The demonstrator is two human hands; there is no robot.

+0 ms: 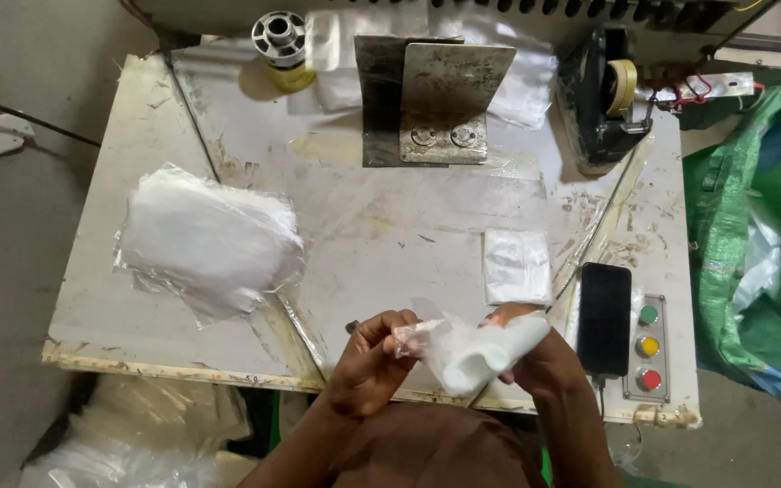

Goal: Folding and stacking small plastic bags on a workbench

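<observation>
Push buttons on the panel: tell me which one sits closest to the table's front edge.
The red button, lowest of the three on the control panel right of the black phone. The yellow button sits above it, and the green button is farthest back.

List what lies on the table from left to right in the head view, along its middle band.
Stack of clear plastic bags → small flat bag → black phone → button panel.
</observation>
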